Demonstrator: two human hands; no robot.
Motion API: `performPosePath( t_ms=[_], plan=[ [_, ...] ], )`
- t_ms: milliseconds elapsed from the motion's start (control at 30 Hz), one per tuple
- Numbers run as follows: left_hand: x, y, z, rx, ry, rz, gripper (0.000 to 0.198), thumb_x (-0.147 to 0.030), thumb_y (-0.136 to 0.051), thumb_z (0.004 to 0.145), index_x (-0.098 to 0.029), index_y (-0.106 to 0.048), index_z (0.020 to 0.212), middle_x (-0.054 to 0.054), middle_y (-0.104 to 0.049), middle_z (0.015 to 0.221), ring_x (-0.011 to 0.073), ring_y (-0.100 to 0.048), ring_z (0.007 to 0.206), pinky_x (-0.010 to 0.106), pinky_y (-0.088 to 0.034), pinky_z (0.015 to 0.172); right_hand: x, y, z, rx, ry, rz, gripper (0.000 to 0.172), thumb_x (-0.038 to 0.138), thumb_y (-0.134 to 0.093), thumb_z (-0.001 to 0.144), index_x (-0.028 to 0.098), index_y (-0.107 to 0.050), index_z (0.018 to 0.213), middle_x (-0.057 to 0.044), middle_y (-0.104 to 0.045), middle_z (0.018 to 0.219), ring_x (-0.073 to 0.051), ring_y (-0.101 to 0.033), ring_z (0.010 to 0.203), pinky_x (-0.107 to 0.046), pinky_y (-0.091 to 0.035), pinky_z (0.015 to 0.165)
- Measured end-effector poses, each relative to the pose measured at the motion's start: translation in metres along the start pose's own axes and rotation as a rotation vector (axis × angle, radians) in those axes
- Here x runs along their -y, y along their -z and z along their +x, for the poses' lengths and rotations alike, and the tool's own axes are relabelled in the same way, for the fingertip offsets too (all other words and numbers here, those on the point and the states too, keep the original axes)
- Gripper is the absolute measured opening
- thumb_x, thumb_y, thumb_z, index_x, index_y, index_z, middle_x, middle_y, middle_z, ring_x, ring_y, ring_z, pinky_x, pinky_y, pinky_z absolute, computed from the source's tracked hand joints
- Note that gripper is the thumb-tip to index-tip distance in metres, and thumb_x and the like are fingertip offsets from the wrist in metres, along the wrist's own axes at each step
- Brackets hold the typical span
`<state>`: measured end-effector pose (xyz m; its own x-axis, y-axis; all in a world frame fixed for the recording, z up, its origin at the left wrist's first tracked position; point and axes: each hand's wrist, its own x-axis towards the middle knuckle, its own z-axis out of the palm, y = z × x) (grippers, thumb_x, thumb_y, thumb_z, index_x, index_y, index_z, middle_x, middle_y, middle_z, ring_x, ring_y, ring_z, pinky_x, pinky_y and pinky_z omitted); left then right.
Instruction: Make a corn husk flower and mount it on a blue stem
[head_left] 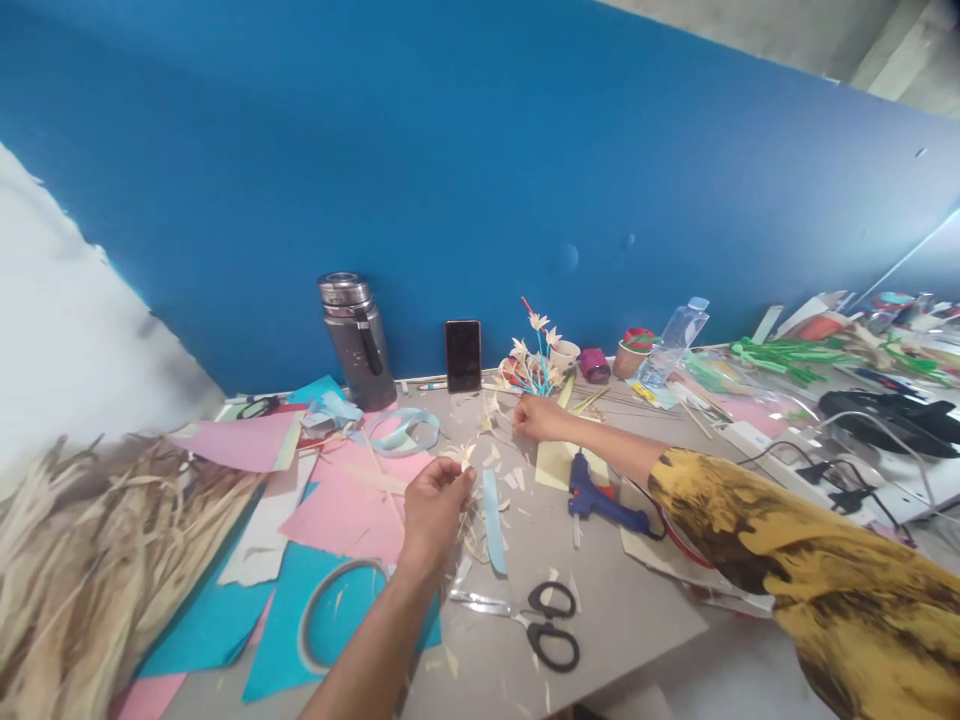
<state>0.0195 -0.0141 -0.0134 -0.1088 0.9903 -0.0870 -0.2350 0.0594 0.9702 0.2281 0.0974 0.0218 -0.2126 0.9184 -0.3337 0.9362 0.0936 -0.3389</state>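
Observation:
My left hand (435, 505) is closed in a pinch on a small cream paper flower (465, 455) held above the grey table (622, 600). My right hand (536, 417) reaches forward, fingers curled shut near cream paper scraps (491, 425) beside a cluster of finished paper flowers on blue stems (534, 355); what it holds, if anything, is too small to make out. A pale blue paper strip (493, 520) lies between the hands. A blue glue gun (592, 495) rests under my right forearm, and black-handled scissors (540, 620) lie near the front edge.
Pink paper (352, 500) and blue paper (217, 620) sheets cover the left side, with dried straw (82, 570) at far left. A steel flask (356, 340), a phone (463, 355), cups (630, 358) and a water bottle (675, 340) stand along the blue wall. Cables and a power strip (757, 440) lie right.

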Motion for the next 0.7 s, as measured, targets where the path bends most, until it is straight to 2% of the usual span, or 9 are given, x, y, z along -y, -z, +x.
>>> performPosePath(
  t_ms=[200,333,433,500,567,700],
  plan=[
    [-0.007,-0.001,-0.002,-0.023,0.041,-0.021,0.028,-0.033,-0.077,0.062,-0.018,-0.054,0.069,-0.008,-0.048,0.052,0.0064,-0.039,0.044,0.020,-0.030,0.046,0.016,-0.014,0.006,0.036,0.009,0.032,0.032,0.034,-0.061,0.097,0.017,-0.061,0.124,-0.009,-0.063,0.124,-0.023,-0.065,0.103,-0.043,-0.057,0.087],
    [-0.010,-0.001,-0.002,-0.047,0.046,-0.053,0.029,-0.033,-0.078,0.060,-0.018,-0.055,0.068,-0.008,-0.049,0.055,0.0060,-0.040,0.045,0.020,-0.030,0.046,0.016,-0.018,0.006,-0.028,0.028,0.058,0.033,0.035,-0.061,0.097,0.017,-0.060,0.125,-0.009,-0.062,0.126,-0.024,-0.065,0.105,-0.044,-0.057,0.088],
    [-0.009,-0.001,-0.002,-0.056,0.052,-0.064,0.028,-0.032,-0.078,0.059,-0.018,-0.055,0.068,-0.008,-0.049,0.056,0.0057,-0.040,0.045,0.020,-0.030,0.046,0.013,-0.016,0.002,-0.116,0.059,0.115,0.023,0.029,-0.065,0.094,0.015,-0.065,0.111,-0.007,-0.067,0.111,-0.020,-0.066,0.094,-0.038,-0.056,0.083],
    [-0.008,-0.001,-0.001,-0.062,0.060,-0.076,0.029,-0.032,-0.079,0.059,-0.018,-0.055,0.068,-0.008,-0.048,0.055,0.0056,-0.040,0.045,0.020,-0.030,0.046,0.015,-0.013,-0.004,-0.193,0.102,0.175,0.009,0.019,-0.069,0.086,0.015,-0.066,0.094,-0.004,-0.069,0.093,-0.016,-0.064,0.083,-0.030,-0.053,0.077],
    [-0.007,-0.002,-0.001,-0.070,0.065,-0.115,0.032,-0.032,-0.080,0.059,-0.018,-0.053,0.069,-0.008,-0.049,0.057,0.0052,-0.041,0.045,0.020,-0.030,0.046,0.023,-0.010,-0.015,-0.257,0.172,0.252,0.008,0.012,-0.067,0.078,0.016,-0.063,0.083,0.000,-0.068,0.080,-0.013,-0.062,0.075,-0.024,-0.048,0.070],
    [-0.012,-0.004,-0.002,-0.050,0.084,-0.251,0.037,-0.031,-0.085,0.057,-0.017,-0.054,0.072,-0.004,-0.059,0.067,0.0068,-0.051,0.053,0.021,-0.039,0.053,0.050,-0.008,-0.051,-0.296,0.327,0.408,0.012,0.024,-0.065,0.079,0.018,-0.057,0.086,0.002,-0.066,0.078,-0.012,-0.061,0.068,-0.022,-0.046,0.062]
  ],
)
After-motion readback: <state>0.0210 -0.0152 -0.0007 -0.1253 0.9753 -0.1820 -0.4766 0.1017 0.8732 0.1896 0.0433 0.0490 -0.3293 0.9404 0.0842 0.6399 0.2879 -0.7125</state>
